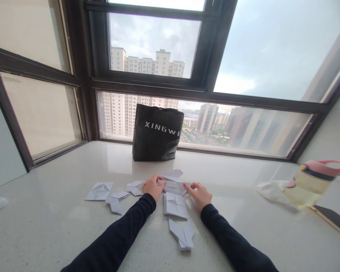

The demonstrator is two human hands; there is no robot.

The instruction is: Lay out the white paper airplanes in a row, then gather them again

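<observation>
Left hand [153, 188] and right hand [199, 195] pinched a folded paper [174, 187] thumb-to-finger. A black bag [157, 141] read "XINGWE"; the blurred bottle [308, 189] perhaps held pale liquid.

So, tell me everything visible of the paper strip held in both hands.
The paper strip is white, narrow and folded, with fold lines showing. It runs crosswise: the left hand grips one end, the right hand the other, both ends partly covered. It is just beyond a squarish folded paper; whether it touches the countertop is unclear.
</observation>
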